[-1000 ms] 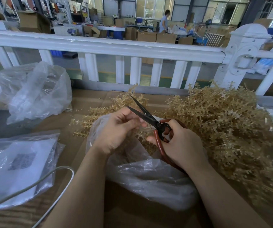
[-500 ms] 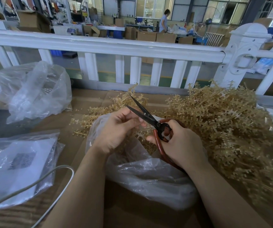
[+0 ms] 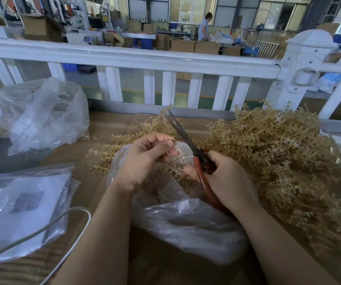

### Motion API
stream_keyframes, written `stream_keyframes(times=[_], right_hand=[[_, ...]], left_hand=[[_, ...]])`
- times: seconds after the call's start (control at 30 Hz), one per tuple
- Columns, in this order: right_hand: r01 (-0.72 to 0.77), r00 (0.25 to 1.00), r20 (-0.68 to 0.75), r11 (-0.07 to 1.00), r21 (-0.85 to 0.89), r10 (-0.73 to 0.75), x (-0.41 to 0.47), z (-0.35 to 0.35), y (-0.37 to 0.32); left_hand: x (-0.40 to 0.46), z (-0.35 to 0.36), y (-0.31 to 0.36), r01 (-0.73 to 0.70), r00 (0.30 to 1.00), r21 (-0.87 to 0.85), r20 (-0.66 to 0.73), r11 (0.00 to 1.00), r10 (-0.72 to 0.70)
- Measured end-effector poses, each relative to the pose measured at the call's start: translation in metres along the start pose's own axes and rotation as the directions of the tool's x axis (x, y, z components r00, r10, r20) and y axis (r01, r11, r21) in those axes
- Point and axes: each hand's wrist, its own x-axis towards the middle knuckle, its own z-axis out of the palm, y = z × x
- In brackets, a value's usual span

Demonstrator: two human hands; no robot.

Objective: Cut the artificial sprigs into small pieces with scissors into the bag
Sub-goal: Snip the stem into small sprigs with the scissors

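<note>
Sprig piece [image 3: 172, 140] is pinched between left hand [image 3: 145, 161] thumb and fingertips, directly over the open mouth of the clear bag [image 3: 186, 219]. It's small and partly hidden by the fingers, so I can't tell its length. Scissors [image 3: 188, 140] sit in the right hand [image 3: 225, 179], fingers curled round the red handles, tips pointing up and away toward the railing [image 3: 124, 58].

Change vs half a second ago: blades were spread in a V beside the left fingers, now they're pressed together. Reads as a cut just made; the severed bit likely dropped into the bag, where cut pieces show through the plastic.

Big heap of uncut sprigs [image 3: 278, 153] lies right of the bag on the cardboard [image 3: 112, 128], more behind the hands. Task looks far from done.

Left side: two other plastic bags [image 3: 42, 116], a white cable [image 3: 62, 225].
</note>
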Motion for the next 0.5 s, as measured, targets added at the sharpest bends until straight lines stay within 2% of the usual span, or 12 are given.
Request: stream_keyframes(times=[0.07,0.2,0.33,0.43,0.5], right_hand=[[-0.04,0.998,0.056,0.986,0.165,0.032,0.002,-0.002,-0.005],[-0.083,0.991,0.121,0.956,0.282,0.05,0.005,-0.004,-0.008],[-0.13,0.988,0.13,0.901,0.413,0.083,0.008,-0.001,-0.009],[-0.22,0.975,0.125,0.78,0.586,0.182,0.012,0.002,-0.008],[-0.256,0.967,0.165,0.682,0.685,0.197,0.015,0.002,-0.003]], left_hand=[[0.0,0.0,0.0,0.013,1.0,0.025,-0.002,1.0,-0.013],[0.001,0.003,0.001,0.047,0.999,0.062,-0.008,0.997,-0.046],[0.001,0.008,0.003,0.064,0.997,-0.01,-0.031,0.998,-0.064],[-0.001,0.007,0.005,0.132,0.989,-0.086,-0.056,0.987,-0.137],[-0.002,0.007,0.006,0.202,0.975,-0.138,-0.064,0.97,-0.212]])
